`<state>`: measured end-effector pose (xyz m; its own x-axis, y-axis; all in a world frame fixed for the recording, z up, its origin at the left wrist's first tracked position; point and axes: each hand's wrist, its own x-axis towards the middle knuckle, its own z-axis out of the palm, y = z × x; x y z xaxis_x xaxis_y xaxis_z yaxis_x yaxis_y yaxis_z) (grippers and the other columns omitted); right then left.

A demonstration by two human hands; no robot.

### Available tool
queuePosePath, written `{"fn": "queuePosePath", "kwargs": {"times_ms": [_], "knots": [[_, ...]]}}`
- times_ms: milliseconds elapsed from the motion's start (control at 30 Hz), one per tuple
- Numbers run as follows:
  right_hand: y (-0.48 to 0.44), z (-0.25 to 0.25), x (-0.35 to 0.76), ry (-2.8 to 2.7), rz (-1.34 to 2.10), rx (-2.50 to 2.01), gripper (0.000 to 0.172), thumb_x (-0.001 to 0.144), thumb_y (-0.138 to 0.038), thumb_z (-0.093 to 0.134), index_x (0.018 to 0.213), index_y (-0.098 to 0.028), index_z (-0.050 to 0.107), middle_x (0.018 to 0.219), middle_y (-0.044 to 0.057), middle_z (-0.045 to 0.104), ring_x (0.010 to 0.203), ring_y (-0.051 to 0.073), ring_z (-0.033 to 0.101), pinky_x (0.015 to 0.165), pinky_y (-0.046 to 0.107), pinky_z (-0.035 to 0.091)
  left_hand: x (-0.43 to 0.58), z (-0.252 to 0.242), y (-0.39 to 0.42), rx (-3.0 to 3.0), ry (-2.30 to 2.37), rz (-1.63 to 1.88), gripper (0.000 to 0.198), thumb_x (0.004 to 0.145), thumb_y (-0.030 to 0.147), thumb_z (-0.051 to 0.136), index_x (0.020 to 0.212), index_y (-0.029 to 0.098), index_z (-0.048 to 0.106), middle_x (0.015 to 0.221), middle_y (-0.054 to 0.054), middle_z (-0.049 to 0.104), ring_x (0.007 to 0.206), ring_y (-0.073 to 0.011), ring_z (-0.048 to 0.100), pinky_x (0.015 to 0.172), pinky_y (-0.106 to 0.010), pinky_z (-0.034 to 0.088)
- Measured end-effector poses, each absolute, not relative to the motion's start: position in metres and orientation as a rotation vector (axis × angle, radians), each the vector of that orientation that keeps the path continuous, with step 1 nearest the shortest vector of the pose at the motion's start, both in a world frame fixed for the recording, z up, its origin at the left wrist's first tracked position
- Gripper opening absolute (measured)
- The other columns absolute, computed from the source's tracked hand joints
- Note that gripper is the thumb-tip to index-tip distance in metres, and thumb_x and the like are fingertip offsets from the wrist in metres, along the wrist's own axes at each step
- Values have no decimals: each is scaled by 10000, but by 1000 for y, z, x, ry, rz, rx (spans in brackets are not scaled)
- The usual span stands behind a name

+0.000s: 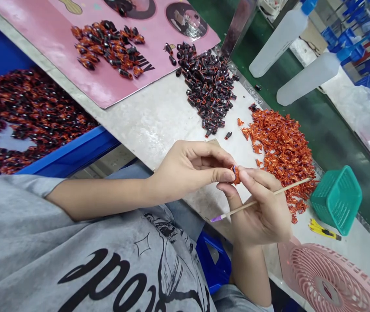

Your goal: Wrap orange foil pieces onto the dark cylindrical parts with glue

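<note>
Between the thumb and fingertips of my left hand (188, 171) is a small orange plastic part (236, 175), mostly covered by the fingers. The fingertips of my right hand (263, 210) press against the same part from the other side. A thin wooden stick with a purple tip (282, 190) lies through my right hand, the tip pointing down to the left. Just beyond the hands, a heap of orange parts (279, 147) spreads on the right. Farther up the table sits a pile of black hollow pieces with orange insides (209, 86).
Black-and-orange assembled pieces (107, 47) lie on a pink mat (107, 93). Many more fill a blue bin (71, 149) at left. A green basket (326, 195), a yellow cutter (324, 229) and a pink fan (331, 277) stand at right. Two white bottles (277, 41) are behind.
</note>
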<state>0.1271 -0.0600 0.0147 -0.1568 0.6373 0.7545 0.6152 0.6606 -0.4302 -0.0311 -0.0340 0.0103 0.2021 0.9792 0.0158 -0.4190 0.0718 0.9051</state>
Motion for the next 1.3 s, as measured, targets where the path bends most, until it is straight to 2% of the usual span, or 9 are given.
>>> {"fn": "queuePosePath", "kwargs": {"times_ms": [133,233,367,467,600,767,900,1033,1300], "knots": [[-64,15,122,-1821,6,-994,362,779,-107,796,1088,-277,713,881,30,746,785,182,726,660,345,620,-33,11,-35,1032,761,1229,286,696,373,892,829,161,754,797,-22,745,735,-144,715,696,-237,611],[-67,14,117,-1796,13,-1023,289,820,-94,743,1041,-275,704,815,17,716,723,167,711,586,317,597,-34,8,-33,1232,686,1314,154,775,300,836,763,181,739,744,-7,730,679,-120,690,633,-208,569],[-69,12,108,-1754,120,-1045,233,832,-89,719,958,-283,686,746,-16,669,637,151,690,488,275,547,-36,5,-30,1497,611,1473,138,829,239,780,713,206,712,659,-5,704,634,-121,656,615,-222,526],[-68,12,105,-1703,136,-1030,247,823,-61,709,937,-278,684,766,-17,657,642,148,679,476,273,527,-37,4,-29,1515,644,1460,161,828,287,779,692,239,707,655,-12,702,623,-141,641,618,-258,521],[-64,11,109,-1745,129,-976,213,823,-90,732,941,-260,681,786,-10,670,678,147,676,521,284,547,-35,3,-29,1374,697,1342,235,780,424,814,662,253,705,671,-32,703,633,-169,643,632,-295,544],[-60,9,120,-1784,199,-938,277,832,-162,764,1083,-254,690,917,29,720,844,170,704,667,322,603,-33,-2,-28,1250,678,1356,285,769,439,831,741,175,725,740,-36,713,655,-132,665,636,-238,558],[-59,9,124,-1829,166,-955,394,842,-266,769,1223,-258,667,1008,49,728,922,191,708,739,349,616,-34,-4,-26,1230,632,1310,287,760,413,845,788,156,722,799,-35,730,693,-123,688,676,-221,578],[-59,7,126,-1797,173,-946,467,834,-250,774,1283,-255,645,1049,62,714,942,197,696,765,355,613,-34,-6,-25,1100,537,1251,268,755,369,859,820,147,723,828,-35,738,742,-133,715,714,-223,596],[-59,8,126,-1822,177,-945,410,871,-294,734,1270,-260,648,1018,58,709,953,201,688,791,371,604,-35,-6,-24,696,339,1000,259,695,288,904,817,146,725,758,12,686,693,-75,669,670,-146,574]]}}
